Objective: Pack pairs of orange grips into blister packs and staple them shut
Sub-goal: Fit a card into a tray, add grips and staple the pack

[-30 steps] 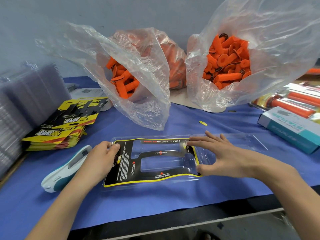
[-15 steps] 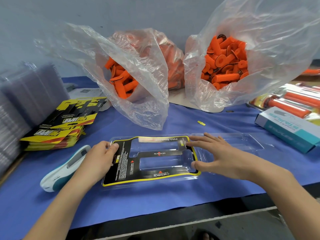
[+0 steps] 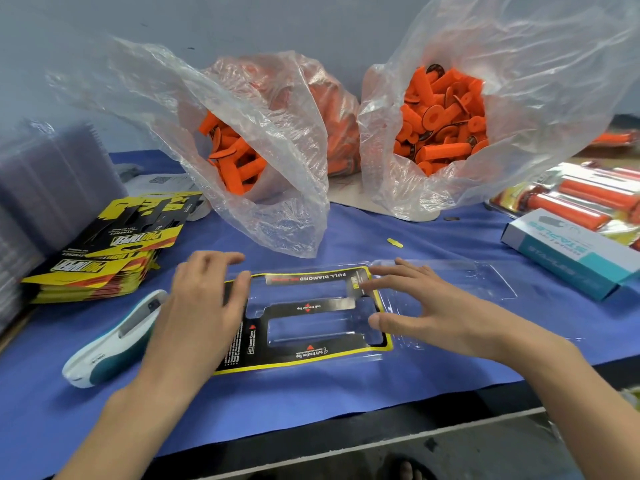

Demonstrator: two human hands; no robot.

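Since a second earlier the left hand (image 3: 201, 306) had slid from the pack's left edge onto the printed card (image 3: 308, 355), and its once curled fingers were straightened. It lay flat and wide on the card's left end. The right hand (image 3: 426, 306) had kept its place at the card's right end, fingers spread wide and thumb apart, fingertips touching the card and holding nothing.

The card sat inside the open clear blister pack (image 3: 311, 327), which lay flat on the blue surface (image 3: 346, 393) near the front edge, with its lid half folded out to the right. Both moulded cavities showed through the card's cut-outs with no grip in them.

Orange grips (image 3: 440, 133) were heaped in two clear plastic bags at the far side, one far left of centre (image 3: 277, 188) and one far right (image 3: 519, 98). A white and teal stapler (image 3: 110, 344) lay just left of the left hand. A stack of yellow and black cards (image 3: 104, 258) sat farther left. A box of staples (image 3: 568, 251) rested at the right, with filled packs (image 3: 581, 199) beyond it.
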